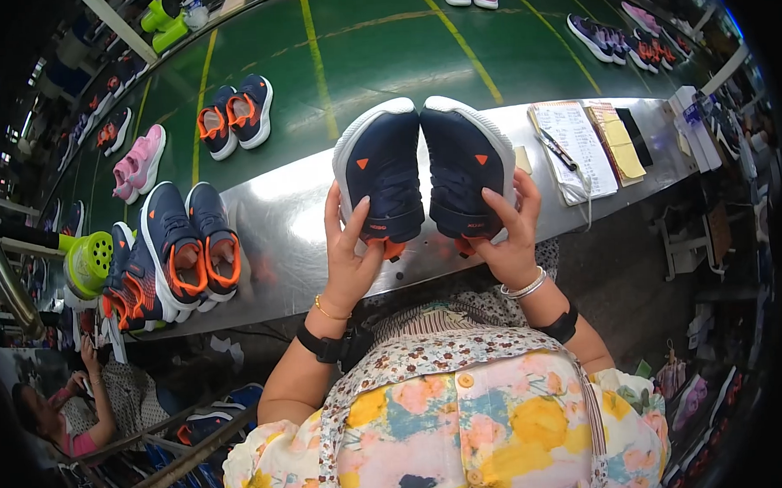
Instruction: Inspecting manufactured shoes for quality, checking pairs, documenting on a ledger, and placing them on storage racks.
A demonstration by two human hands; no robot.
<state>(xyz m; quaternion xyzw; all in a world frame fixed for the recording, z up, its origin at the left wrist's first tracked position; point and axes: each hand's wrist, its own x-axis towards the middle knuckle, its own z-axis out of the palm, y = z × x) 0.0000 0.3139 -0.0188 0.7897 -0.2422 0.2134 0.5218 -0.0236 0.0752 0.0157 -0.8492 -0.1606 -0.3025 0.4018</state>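
Observation:
A navy sneaker (379,170) with a white sole and orange lining is gripped at its heel end by my left hand (351,250), thumb on the upper. Its mate, another navy sneaker (464,167), is held the same way in my right hand (513,239). The two shoes are side by side with toes pointing away from me, their toe ends nearly touching, above the metal table edge (301,287). Each upper carries a small orange triangle and a dark strap.
Several navy-orange sneakers (174,240) stand at the left by a lime-green nozzle (88,264). Beyond the table, a green conveyor belt (357,62) bears pairs of shoes. On the right lie a notebook (574,149) and scissors (558,149). A person (75,406) sits at lower left.

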